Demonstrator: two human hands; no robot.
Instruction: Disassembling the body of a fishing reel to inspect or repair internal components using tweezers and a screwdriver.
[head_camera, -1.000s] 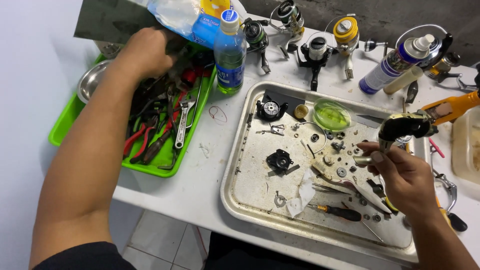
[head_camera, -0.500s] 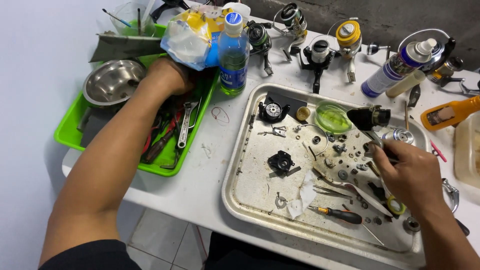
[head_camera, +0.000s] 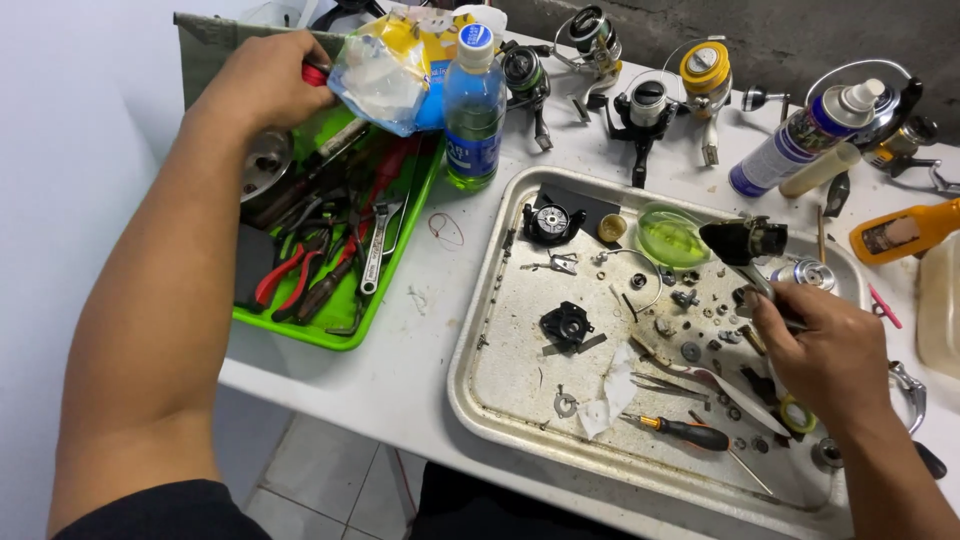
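left hand (head_camera: 262, 82) has come up out of the green tool tray (head_camera: 300, 325) and now sits at its back edge, fingers clenched round something red-handled (head_camera: 316, 73), probably pliers or a cutter. only a sliver of the handle shows, so can't say which. half a second ago that hand was lower, down among the tools beside the steel bowl (head_camera: 262, 165). reads as a tool picked out of the pile and lifted clear, with the rest of the pliers and the small wrench (head_camera: 375, 255) left lying in the tray.

right hand (head_camera: 828, 355) barely shifted. it stays over the right side of the metal baking tray (head_camera: 480, 390), fingers pinched on the stem of a black reel part (head_camera: 745, 240), which sits raised above the scattered screws and washers, just right of the green lid (head_camera: 672, 236). a second ago that part was further right, off the tray edge. so the reel piece is brought in and held steady while the left brings a tool.

black screwdriver (head_camera: 690, 432) lies untouched near the tray's front edge.
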